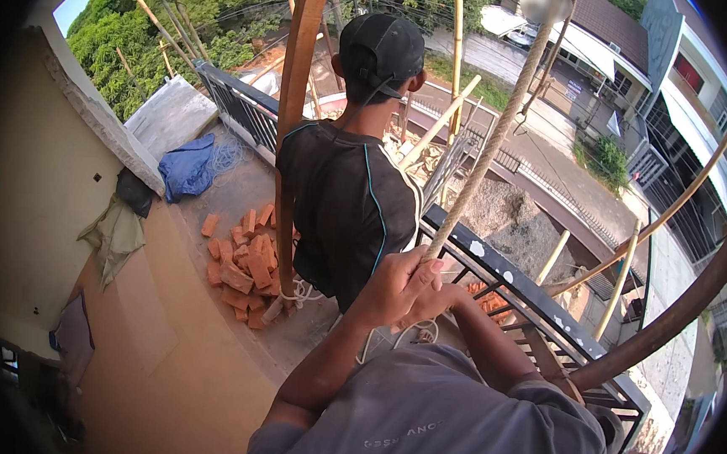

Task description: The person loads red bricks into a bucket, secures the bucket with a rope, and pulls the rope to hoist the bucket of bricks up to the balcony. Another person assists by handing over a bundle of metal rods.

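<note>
A thick beige rope [488,156] runs from the upper right down to my hands in front of my chest. My left hand [395,285] is closed around it, its thumb lying along the rope. Right beside it and partly behind, my right hand [432,306] is also wrapped round the rope. Below my hands, slack rope hangs in loose loops [425,331] near the railing. The rope's far upper end blurs out at the top of the view.
A person [347,167] in a dark shirt and cap stands just ahead, facing away. A brown wooden post [290,129] rises beside them. Orange bricks [247,261] lie heaped on the floor. A black metal railing [503,275] edges the drop. A blue tarp [187,168] lies farther left.
</note>
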Available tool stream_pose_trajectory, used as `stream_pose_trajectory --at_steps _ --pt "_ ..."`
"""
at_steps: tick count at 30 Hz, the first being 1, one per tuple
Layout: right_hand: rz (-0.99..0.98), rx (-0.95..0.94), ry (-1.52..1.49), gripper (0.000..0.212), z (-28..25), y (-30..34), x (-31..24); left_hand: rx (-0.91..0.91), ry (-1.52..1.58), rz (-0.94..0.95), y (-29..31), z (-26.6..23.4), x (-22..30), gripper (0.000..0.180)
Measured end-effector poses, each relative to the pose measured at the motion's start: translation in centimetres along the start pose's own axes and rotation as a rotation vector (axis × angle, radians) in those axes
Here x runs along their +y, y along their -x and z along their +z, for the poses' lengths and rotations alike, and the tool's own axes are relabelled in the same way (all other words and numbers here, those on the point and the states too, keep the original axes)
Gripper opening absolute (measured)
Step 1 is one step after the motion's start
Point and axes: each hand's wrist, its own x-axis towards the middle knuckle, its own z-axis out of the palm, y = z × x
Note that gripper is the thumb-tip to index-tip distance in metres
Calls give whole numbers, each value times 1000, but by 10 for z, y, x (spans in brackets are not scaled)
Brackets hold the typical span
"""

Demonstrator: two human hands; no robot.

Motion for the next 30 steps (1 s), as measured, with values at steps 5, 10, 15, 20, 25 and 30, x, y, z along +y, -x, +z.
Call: stream_pose_trajectory --at_steps 5,10,15,20,25,30 --pt "-209 1292 -454 20 -71 60 49 -74 -57 50 33 -24 -30 41" --pt "-87 1995 -193 23 -145 140 61 -166 -2 -60 59 -23 -65 47" --pt "303 2072 249 75 -236 164 102 -192 -78 -210 65 -5 -85 50" --pt "527 1991 705 116 -321 157 160 -270 -164 -424 47 29 -93 47" --pt "-183 1702 -41 83 -335 100 149 -91 -229 -366 17 65 -115 44" --pt "-284 1207 -527 36 -341 106 173 168 -156 -544 5 88 -110 40"
